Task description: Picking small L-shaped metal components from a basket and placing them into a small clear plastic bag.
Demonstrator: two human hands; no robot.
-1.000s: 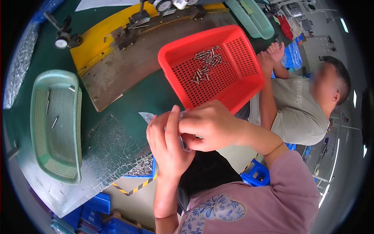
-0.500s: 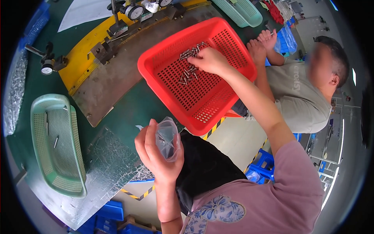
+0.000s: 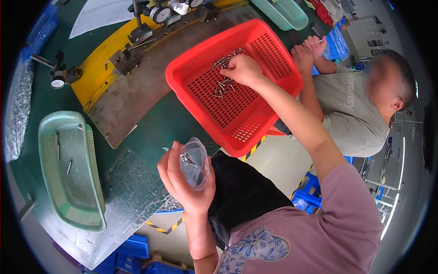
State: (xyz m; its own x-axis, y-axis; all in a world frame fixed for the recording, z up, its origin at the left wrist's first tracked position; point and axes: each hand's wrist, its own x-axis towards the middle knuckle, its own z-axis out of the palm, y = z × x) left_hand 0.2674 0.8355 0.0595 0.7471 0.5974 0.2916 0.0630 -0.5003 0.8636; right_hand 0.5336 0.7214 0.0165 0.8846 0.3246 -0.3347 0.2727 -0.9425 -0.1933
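My left hand [image 3: 185,180] is closed round a clear plastic bag [image 3: 193,170], holding its mouth wide. A few small metal pins [image 3: 186,159] show inside the bag. Within the red perforated basket [image 3: 233,147], my right hand [image 3: 245,70] is down among a loose heap of metal pins [image 3: 222,87]. Its fingers are curled together, with the thumb against the index finger; what lies between them is hidden. More pins lie just beyond the fingertips.
A green basket [image 3: 73,119] with a few pins stands at left; another green basket [image 3: 292,19] is at the far right. Dial gauges [image 3: 161,14] stand on a yellow-edged plate. A co-worker [image 3: 351,105] sits at right. Below the table edge, many pins [image 3: 169,204] fill a container.
The view has shifted slightly. More pins show in the bag's mouth than before. My right hand stays at the heap, its fingers drawn in more tightly.
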